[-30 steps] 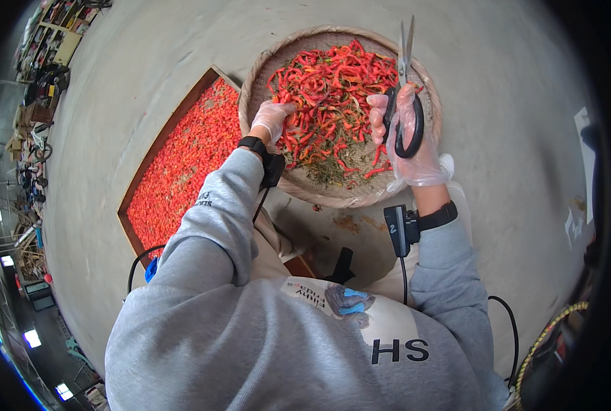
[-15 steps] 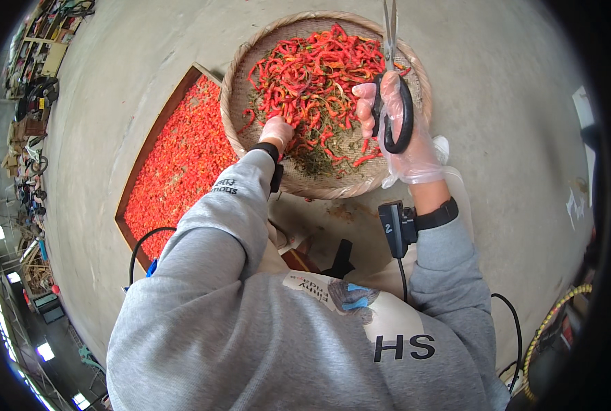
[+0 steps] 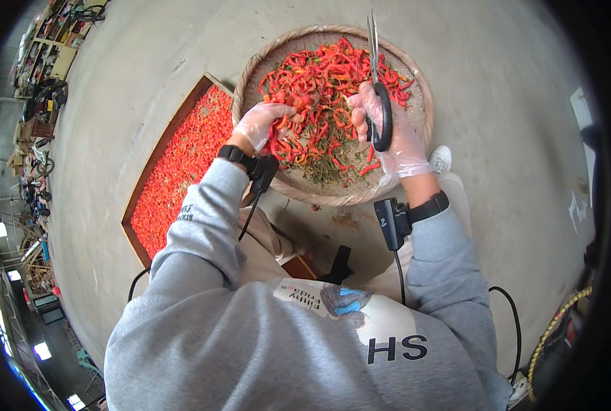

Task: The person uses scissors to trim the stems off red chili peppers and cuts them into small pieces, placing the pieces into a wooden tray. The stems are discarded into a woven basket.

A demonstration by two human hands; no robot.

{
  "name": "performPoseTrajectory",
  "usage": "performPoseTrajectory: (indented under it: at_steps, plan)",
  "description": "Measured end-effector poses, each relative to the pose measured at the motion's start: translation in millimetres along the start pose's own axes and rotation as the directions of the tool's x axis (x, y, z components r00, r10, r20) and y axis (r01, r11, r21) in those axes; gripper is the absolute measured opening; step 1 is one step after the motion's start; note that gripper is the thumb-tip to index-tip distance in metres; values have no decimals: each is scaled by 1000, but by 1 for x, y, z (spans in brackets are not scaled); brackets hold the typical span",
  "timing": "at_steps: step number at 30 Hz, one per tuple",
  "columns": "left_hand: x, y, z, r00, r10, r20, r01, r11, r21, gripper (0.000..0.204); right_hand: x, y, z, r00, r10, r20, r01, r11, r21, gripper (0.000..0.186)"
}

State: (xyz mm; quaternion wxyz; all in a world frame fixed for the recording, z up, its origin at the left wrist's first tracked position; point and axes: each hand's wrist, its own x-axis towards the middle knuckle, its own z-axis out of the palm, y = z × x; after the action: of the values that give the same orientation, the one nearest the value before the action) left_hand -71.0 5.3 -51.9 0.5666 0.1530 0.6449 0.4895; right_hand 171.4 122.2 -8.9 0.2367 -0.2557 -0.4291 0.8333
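My gloved left hand is closed around red chilli peppers on the left side of a round woven basket. My gloved right hand grips black-handled scissors over the basket's right side, blades pointing up and away from me. Long red and orange chillies are heaped in the basket among dry green stems and bits. At left, beside the basket, a wooden tray holds many small pieces of red chilli.
A grey concrete floor surrounds the basket. Cluttered shelves and a bicycle line the far left. A yellow-striped hose curves at the lower right, and my white shoe shows beside the basket.
My left hand has dipped into the chillies, then lifted slightly leftward with some in its fingers. My right hand with the scissors has shifted leftward over the basket.
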Motion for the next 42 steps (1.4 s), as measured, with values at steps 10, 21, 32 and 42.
performPoseTrajectory:
  at_steps: [10, 21, 32, 42]
  plan:
    - [-84, 25, 49, 997, -11, 82, 30, 974, -224, 19, 15, 25, 16, 994, -98, -37, 97, 995, -25, 25]
    - [-68, 23, 66, 929, 334, 159, -310, 938, -156, 34, 29, 46, 11, 991, 131, 40, -136, 920, 367, 16]
    - [-63, 34, 44, 946, 322, -29, -320, 921, -222, 21, 17, 39, 28, 990, 120, 67, -113, 988, -109, 24]
    - [-66, 40, 25, 948, 307, -79, -315, 940, -132, 18, 2, 39, 23, 965, 78, 252, 51, 883, -466, 33]
